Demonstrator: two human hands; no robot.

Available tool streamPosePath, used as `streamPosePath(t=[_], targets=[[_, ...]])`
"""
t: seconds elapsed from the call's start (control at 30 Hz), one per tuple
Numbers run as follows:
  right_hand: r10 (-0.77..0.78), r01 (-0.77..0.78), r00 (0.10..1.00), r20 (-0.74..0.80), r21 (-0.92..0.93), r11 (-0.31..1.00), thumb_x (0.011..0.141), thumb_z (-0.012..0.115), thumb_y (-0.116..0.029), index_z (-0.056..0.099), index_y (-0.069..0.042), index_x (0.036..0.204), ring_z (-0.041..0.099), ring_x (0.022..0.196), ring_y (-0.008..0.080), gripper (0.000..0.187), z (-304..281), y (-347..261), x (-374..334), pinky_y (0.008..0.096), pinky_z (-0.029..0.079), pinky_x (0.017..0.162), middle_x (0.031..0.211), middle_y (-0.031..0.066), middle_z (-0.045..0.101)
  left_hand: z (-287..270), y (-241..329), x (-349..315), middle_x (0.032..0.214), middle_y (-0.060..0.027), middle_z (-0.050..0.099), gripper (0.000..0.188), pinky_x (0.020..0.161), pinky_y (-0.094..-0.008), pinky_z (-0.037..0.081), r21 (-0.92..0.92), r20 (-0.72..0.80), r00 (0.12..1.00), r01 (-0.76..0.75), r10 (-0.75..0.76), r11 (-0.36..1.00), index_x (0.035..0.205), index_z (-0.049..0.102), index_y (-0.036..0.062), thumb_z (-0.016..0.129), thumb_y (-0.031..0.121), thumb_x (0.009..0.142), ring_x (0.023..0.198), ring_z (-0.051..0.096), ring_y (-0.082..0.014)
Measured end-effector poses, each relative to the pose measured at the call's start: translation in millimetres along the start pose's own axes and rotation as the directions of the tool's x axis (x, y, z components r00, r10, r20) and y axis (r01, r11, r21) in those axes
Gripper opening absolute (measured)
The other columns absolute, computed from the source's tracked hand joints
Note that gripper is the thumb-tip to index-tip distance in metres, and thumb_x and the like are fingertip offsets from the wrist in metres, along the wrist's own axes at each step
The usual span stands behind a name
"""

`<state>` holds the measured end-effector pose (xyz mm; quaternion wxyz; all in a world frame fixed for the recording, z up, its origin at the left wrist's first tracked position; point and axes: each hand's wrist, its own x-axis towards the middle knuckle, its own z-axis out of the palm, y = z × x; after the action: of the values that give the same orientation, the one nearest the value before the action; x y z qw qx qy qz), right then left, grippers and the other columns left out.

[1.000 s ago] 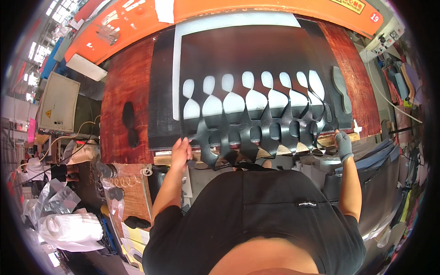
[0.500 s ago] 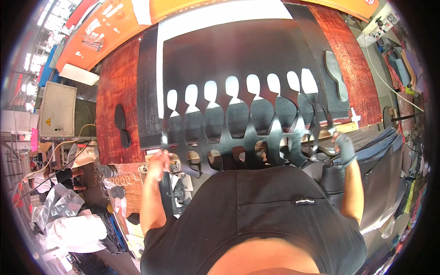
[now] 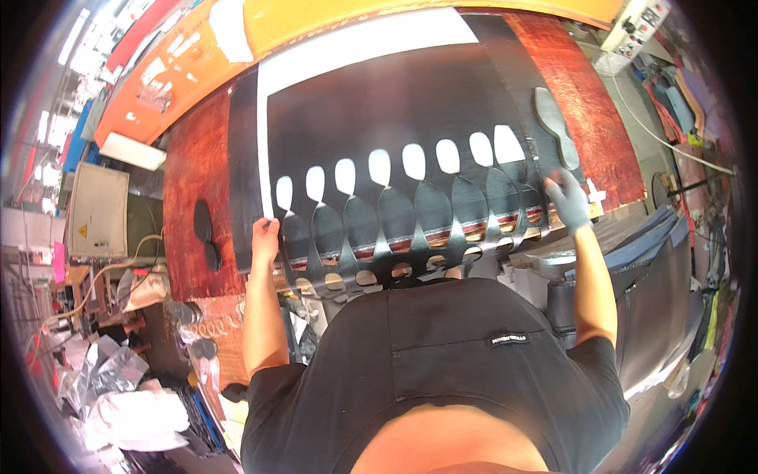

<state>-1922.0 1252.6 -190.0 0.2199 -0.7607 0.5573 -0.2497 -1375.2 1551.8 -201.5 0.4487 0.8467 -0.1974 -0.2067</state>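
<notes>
A black sheet (image 3: 379,95) with a row of sole-shaped cut-outs lies on the table, white showing through several holes. Its cut front part hangs over the near edge toward my body. My left hand (image 3: 267,238) is bare and pinches the sheet's left edge. My right hand (image 3: 568,201), in a grey glove, is by the sheet's right edge with its fingers stretched forward and apart, nothing visible in them. Just beyond those fingers lies a grey sole-shaped piece (image 3: 555,126).
Dark sole-shaped pieces (image 3: 204,225) rest on the red-brown table top (image 3: 181,174) at left. An orange machine beam (image 3: 316,35) spans the far side. A control box (image 3: 638,31) stands at far right. Dark sheets (image 3: 655,268) hang beside my right arm.
Both hands have moved forward, and the sheet's cut front lies flatter and farther onto the table. My right hand has let go of the sheet's edge and reached toward the grey sole-shaped piece.
</notes>
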Motion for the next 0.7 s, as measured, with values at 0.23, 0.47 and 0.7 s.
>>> streamPosePath(t=[0.23, 0.47, 0.7], targets=[[0.14, -0.137, 0.99, -0.016, 0.131, 0.982, 0.084, 0.058, -0.035, 0.057, 0.002, 0.11, 0.059, 0.103, 0.0313, 0.046, 53.0, -16.3, 75.6, 0.0358, 0.044, 0.088, 0.106, 0.0225, 0.062, 16.7, 0.3, 24.0, 0.066, -0.0039, 0.055, 0.018, 0.039, -0.0242, 0.042, -0.319, 0.089, 0.99, 0.136, -0.113, 0.938, 0.101, 0.05, 0.0069, 0.046, 0.024, 0.095, 0.045, 0.048, -0.0112], [0.123, -0.259, 0.932, -0.34, -0.389, 0.884, 0.077, 0.06, -0.038, 0.062, -0.004, 0.102, 0.058, 0.098, 0.0375, 0.042, 8.2, 0.5, 107.7, 0.044, 0.047, 0.086, 0.109, 0.0227, 0.058, 12.1, 2.9, 39.6, 0.066, -0.0054, 0.058, 0.023, 0.039, -0.0247, 0.044, -0.259, 0.127, 0.992, 0.048, -0.016, 0.965, 0.096, 0.054, 0.0031, 0.047, 0.025, 0.096, 0.05, 0.055, -0.0129], [0.112, -0.21, 0.959, -0.261, -0.387, 0.898, 0.068, 0.061, -0.024, 0.065, -0.002, 0.083, 0.062, 0.079, 0.0382, 0.027, 15.9, 48.2, 145.3, 0.0449, 0.049, 0.073, 0.076, 0.0217, 0.063, 12.0, 38.4, 65.0, 0.064, -0.002, 0.06, 0.023, 0.049, -0.0251, 0.037, -0.117, 0.057, 0.998, 0.037, -0.03, 0.992, 0.084, 0.064, 0.0016, 0.056, 0.022, 0.089, 0.054, 0.051, -0.01]])
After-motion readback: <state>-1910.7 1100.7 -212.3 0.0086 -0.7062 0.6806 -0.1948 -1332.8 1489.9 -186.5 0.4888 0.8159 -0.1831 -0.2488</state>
